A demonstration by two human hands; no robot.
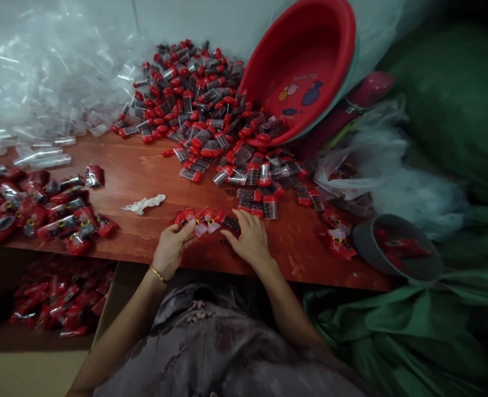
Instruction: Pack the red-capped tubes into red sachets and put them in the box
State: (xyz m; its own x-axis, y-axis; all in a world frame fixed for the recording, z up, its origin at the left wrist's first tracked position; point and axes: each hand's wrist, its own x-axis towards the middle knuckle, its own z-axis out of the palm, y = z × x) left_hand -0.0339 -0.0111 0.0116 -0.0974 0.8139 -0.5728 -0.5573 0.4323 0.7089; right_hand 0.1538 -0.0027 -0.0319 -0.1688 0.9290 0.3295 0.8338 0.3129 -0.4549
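Currently both hands rest at the near edge of the red-brown surface. Left hand: fingers curled, thumb and forefinger pinched on the near end of a red packet, which lies on the surface. Right hand: palm down, fingers spread and flat over a small capped vial just right of the packets; whether it grips the vial cannot be told. A short row of red packets lies between the two hands, touching one another.

Far centre: large heap of clear vials with red caps, spilling toward the hands. Far right: a red basin tipped on its side, mouth facing the heap. Far left: pile of clear plastic sleeves. Left edge: heap of filled red packets. A white scrap lies left of the hands. Near right: a grey container holding red packets. Below the surface, near left, a box of red packets.
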